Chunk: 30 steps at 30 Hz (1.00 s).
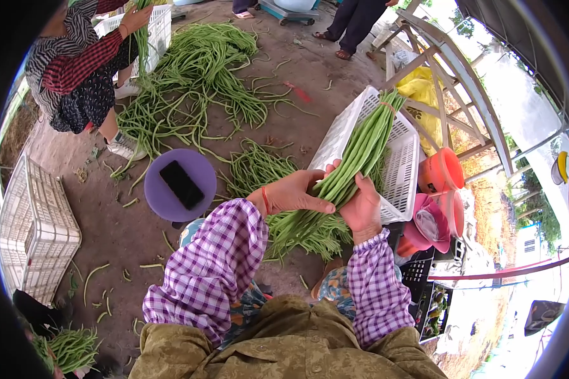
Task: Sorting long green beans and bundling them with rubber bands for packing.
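Both my hands grip one bundle of long green beans, held slanting over the near side of a white plastic crate. A band rings the bundle near its upper end. My left hand wraps it from the left, thumb across the top. From the right, my right hand cups its underside, thumb along the edge. The loose tails hang down to the left, over a pile of long beans on the ground. More beans show inside the crate, partly hidden by the bundle.
A black phone lies on a purple round stool. Another person sits by a large bean heap. An empty-looking white crate stands left. Orange buckets and a pink bucket stand right, near a wooden frame.
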{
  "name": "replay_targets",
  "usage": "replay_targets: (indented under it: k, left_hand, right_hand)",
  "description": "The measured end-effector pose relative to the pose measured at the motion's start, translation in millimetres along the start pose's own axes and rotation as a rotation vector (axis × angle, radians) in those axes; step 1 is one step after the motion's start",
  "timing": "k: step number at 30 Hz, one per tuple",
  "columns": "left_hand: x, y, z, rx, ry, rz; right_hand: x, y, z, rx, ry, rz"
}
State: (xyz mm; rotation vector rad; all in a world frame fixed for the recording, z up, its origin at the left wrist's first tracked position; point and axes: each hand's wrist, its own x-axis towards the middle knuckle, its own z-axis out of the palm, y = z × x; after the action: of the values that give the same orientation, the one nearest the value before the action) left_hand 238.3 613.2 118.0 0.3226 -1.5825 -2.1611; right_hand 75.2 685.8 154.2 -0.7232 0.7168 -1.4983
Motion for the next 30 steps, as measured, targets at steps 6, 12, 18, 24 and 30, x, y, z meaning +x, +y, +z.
replay_targets:
  k: [6, 12, 18, 24, 30]
  left_hand:
    - [-3, 7, -2, -0.100, -0.058, -0.014]
    - [-2, 3, -4, -0.080, -0.079, 0.046]
    - [-7, 12, -3, -0.057, -0.079, 0.032]
    - [-7, 9, -5, -0.045, -0.143, 0.013]
    - [-2, 3, -7, 0.102, -0.156, 0.067]
  right_hand:
    - [-7, -12, -1, 0.121, -0.017, -0.039]
    - [-8, -17, 5, 0.156, -0.088, -0.071]
    - [-3, -14, 11, -0.104, 0.080, -0.096]
    - [4, -16, 17, -0.065, 0.022, -0.058]
    - [12, -25, 16, -0.019, 0.046, -0.090]
